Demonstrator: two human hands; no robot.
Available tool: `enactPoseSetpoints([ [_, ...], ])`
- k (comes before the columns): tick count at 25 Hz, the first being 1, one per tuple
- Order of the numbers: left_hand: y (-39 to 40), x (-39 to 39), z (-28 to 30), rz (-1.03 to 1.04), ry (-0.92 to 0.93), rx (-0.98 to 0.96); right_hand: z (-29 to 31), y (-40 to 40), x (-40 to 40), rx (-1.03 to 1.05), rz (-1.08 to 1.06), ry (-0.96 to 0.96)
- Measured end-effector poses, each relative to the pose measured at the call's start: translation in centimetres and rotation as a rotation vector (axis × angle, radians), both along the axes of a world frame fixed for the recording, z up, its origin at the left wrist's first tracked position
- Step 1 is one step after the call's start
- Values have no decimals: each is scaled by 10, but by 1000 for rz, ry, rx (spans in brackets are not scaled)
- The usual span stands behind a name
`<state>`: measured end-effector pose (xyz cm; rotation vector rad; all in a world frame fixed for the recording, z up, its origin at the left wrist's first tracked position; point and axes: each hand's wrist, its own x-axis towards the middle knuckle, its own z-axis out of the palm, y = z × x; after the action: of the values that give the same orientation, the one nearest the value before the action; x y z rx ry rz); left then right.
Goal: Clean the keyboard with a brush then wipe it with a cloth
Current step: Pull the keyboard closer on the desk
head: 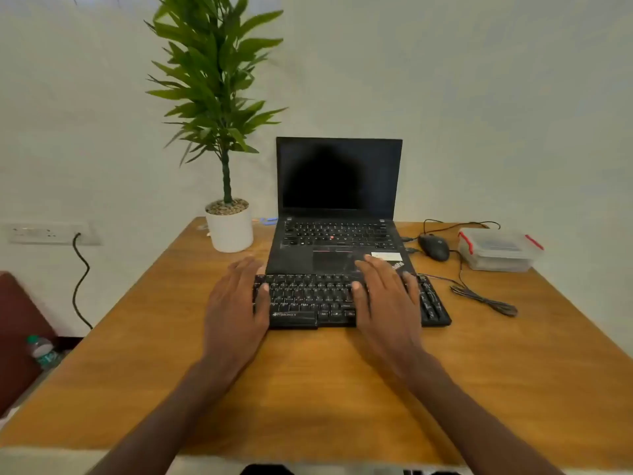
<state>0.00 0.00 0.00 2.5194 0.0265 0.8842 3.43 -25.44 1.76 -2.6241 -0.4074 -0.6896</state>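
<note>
**2 hands over a black keyboard**

A person's left hand (236, 303) and right hand (387, 303) are hovering flat, fingers straight and grasping nothing, over the 2 ends of a black keyboard (315, 299). The keyboard is lying mid-worktop (308, 389), just in front of an open laptop (337, 207) with a dark screen. A potted plant (227, 214) is standing left of the laptop; a mouse (434, 247) and a clear lidded container (498, 250) are sitting to its right.

Pale wall (479, 80) with socket strip (48, 232), wooden table (342, 389), maroon seat (17, 323) at left.
</note>
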Motion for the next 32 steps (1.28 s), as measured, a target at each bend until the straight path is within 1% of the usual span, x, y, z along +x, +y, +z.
enactPoseSetpoints([
  [2,6,-12,-3,87,-12,-58,-6,-16,-10,22,-121,19],
  [4,14,-15,-10,160,1,-188,-19,-32,-10,26,-221,34],
  [7,24,-8,-16,172,87,-429,-25,-36,0,114,-366,54],
  [9,31,-6,-16,173,127,-536,-29,-38,7,151,-476,96],
  [10,31,-6,-17,185,125,-550,-31,-40,9,169,-510,141],
  [12,26,-6,-16,206,116,-498,-34,-44,13,212,-520,238],
  [14,25,-3,-14,207,116,-463,-34,-45,16,221,-503,276],
  [19,24,-4,-7,176,129,-508,-36,-47,18,265,-478,201],
  [21,18,-7,-4,171,137,-530,-36,-49,19,315,-449,175],
  [26,23,-6,-5,157,102,-586,-32,-50,15,367,-462,162],
  [29,23,-9,-4,159,61,-711,-23,-51,9,502,-515,137],
  [32,19,-25,4,172,23,-681,-16,-56,-8,628,-575,110],
])
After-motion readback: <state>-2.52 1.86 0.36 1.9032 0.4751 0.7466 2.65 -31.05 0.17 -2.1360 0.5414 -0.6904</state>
